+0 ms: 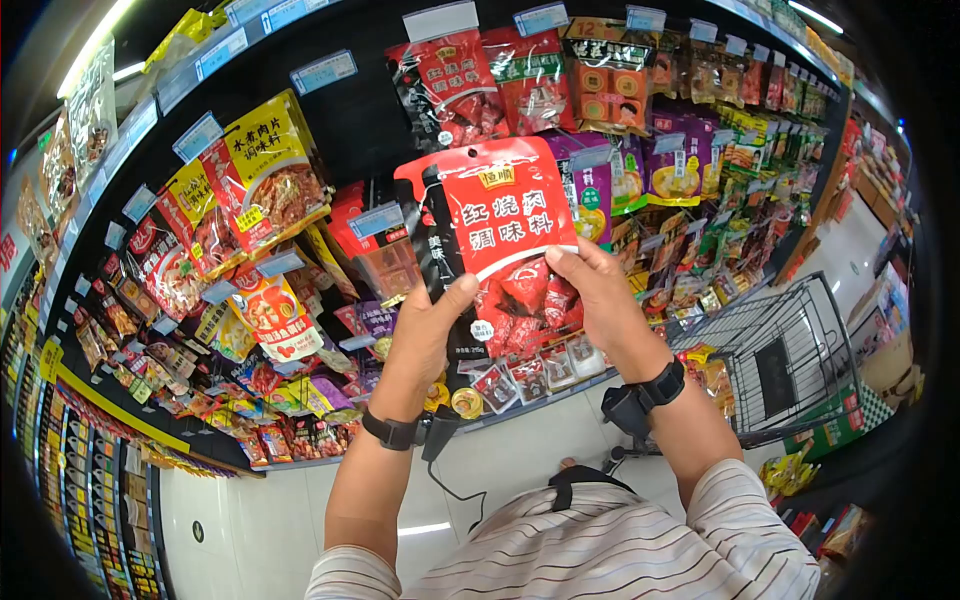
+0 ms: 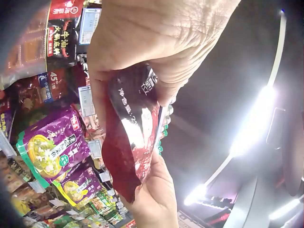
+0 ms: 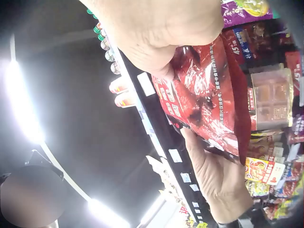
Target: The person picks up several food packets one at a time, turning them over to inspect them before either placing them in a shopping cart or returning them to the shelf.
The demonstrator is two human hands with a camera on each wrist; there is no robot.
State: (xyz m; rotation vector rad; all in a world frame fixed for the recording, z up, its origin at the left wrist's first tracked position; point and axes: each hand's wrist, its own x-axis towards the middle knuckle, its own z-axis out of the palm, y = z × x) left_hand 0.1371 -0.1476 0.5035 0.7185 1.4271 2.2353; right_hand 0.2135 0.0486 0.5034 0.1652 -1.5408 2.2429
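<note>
A red and black seasoning pouch point(image 1: 510, 215) with large Chinese lettering and a meat picture is held upright in front of the shelf, its printed face toward the head camera. My left hand point(image 1: 420, 335) grips its lower left side, thumb on the front. On the opposite side my right hand point(image 1: 600, 305) pinches the edge, with the thumb pressed beside the lettering. The pouch's side point(image 2: 128, 137) shows between both hands in the left wrist view. From the right wrist, the red pouch point(image 3: 204, 95) bulges slightly. In the head view, most fingers are hidden behind it.
Hanging packets point(image 1: 465, 85) of similar red design are right behind the held pouch. Yellow seasoning packets point(image 1: 275, 170) hang to the left, purple ones point(image 1: 680, 165) to the right. A wire shopping cart point(image 1: 780, 350) stands at the right. Price tags point(image 1: 325, 72) line the shelf rails.
</note>
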